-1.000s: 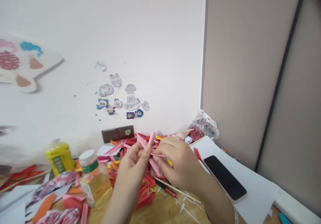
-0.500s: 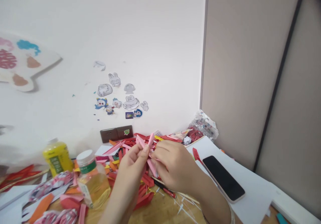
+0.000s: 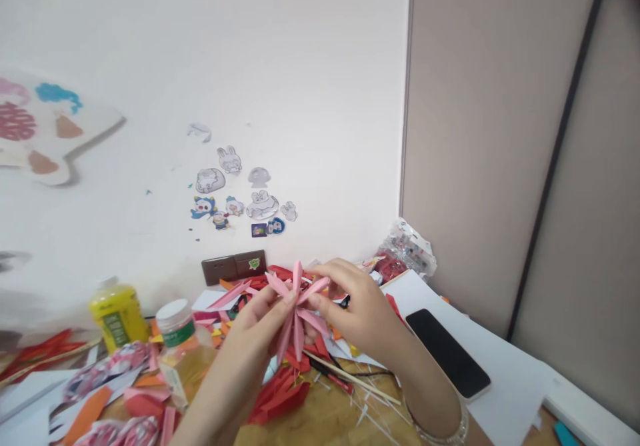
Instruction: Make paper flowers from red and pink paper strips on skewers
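A pink folded-paper flower [image 3: 299,331] with several narrow pointed petals fans out between my hands, its face toward me. My left hand [image 3: 264,316] grips it near the centre from the left, thumb on top; the other fingers are partly hidden behind the petals. From the right, my right hand [image 3: 354,303] pinches an upper-right petal between thumb and fingers. Below and behind the flower lie red folded paper pieces [image 3: 280,394] on the wooden table [image 3: 320,426]. A thin wooden stick [image 3: 367,385] lies under my right hand.
On the left stand a yellow bottle [image 3: 119,316] and a white-lidded jar [image 3: 181,339] of pale yellow liquid, among paper scraps. A phone [image 3: 447,353] rests on white paper [image 3: 505,373] at right. A clear plastic bag [image 3: 407,249] sits in the corner by the wall.
The pink paper flower has turned and spread, so its petals now face me. My right hand has shifted up and right, onto a petal. The wooden stick shows more fully.
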The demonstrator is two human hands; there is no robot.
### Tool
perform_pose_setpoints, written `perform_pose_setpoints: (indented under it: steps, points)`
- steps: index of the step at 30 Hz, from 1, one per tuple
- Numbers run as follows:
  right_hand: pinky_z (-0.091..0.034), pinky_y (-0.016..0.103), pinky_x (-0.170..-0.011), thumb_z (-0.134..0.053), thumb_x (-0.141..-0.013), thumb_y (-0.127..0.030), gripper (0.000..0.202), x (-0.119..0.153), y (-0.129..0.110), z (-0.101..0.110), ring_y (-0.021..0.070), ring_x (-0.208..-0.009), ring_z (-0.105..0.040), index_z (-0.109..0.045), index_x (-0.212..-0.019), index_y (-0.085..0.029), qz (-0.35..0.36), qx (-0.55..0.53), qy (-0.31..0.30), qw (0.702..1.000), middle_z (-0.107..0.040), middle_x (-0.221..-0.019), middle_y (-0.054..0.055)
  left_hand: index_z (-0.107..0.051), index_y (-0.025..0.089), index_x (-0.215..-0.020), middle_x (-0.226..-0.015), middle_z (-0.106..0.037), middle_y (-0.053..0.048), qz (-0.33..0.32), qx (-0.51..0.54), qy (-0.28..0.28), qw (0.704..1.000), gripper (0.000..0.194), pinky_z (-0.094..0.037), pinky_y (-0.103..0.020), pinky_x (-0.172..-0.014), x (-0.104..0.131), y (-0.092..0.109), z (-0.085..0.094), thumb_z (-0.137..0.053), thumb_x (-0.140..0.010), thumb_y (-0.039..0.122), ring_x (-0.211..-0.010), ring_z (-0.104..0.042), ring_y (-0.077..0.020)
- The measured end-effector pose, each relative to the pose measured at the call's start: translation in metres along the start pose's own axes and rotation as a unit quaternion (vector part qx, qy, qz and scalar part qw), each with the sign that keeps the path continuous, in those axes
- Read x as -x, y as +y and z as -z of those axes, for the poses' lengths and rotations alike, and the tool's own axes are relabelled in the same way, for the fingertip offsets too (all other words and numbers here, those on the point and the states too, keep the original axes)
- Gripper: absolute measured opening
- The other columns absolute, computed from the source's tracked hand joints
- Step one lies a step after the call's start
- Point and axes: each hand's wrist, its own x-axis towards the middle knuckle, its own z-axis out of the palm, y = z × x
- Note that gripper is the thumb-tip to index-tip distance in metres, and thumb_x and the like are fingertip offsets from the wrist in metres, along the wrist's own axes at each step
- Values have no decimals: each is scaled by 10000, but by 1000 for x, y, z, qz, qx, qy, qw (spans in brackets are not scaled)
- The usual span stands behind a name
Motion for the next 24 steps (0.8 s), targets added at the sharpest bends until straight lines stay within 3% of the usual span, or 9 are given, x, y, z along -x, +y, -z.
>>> perform_pose_setpoints:
  steps: [5,9,13,17,19,20,24]
  points:
    - [-462,283,-811,-571,-840,-226,274,2,3,2,157,-916,-603,-590,-1113,-217,-42,-25,26,998,-657,-1035,29,-620,186,-915,-750,-667,-13,1,-36,-18,999,318,-458,-222,-523,-3,-5,-1,-693,-717,424,-544,-579,-122]
    - [-470,276,-810,-582,-823,-199,296,2,4,3,164,-964,-600,-592,-1116,-237,-43,-15,25,999,-650,-1089,25,-580,182,-710,-587,-580,36,-89,-125,6,988,274,-397,-191,-467,-6,-10,-2,-697,-699,430,-461,-485,-84]
    - [-468,288,-812,-546,-833,-136,325,0,6,4,159,-938,-599,-581,-1134,-255,-19,-14,-7,1000,-644,-1091,23,-517,232,-1032,-691,-594,39,-132,-160,32,978,369,-448,-218,-511,-7,-10,-5,-657,-734,400,-542,-547,-118]
    - [-472,273,-755,-503,-841,-98,283,0,9,4,141,-837,-589,-595,-1074,-231,-39,-34,25,998,-639,-991,23,-454,240,-1072,-863,-618,-15,-141,-237,-13,961,394,-515,-284,-597,-5,-11,-4,-624,-749,389,-729,-634,-186]
    - [-469,274,-741,-479,-837,-79,270,-1,11,3,145,-826,-579,-602,-1035,-214,-49,-38,59,996,-626,-940,28,-452,251,-1089,-923,-630,-40,-160,-357,9,920,410,-527,-332,-637,-4,-14,-1,-631,-743,380,-786,-646,-220]
    - [-468,278,-737,-471,-836,-78,264,-1,12,3,149,-820,-577,-604,-1024,-208,-52,-40,73,995,-619,-914,30,-464,253,-1083,-954,-635,-54,-184,-427,28,885,408,-526,-356,-662,-4,-15,0,-641,-737,378,-823,-645,-240]
    - [-471,283,-717,-491,-835,-123,209,-1,12,-2,158,-793,-581,-608,-995,-189,-69,-56,116,989,-606,-851,29,-539,216,-999,-1050,-635,-107,-340,-618,70,705,287,-506,-410,-746,-6,-21,5,-634,-755,335,-947,-612,-291]
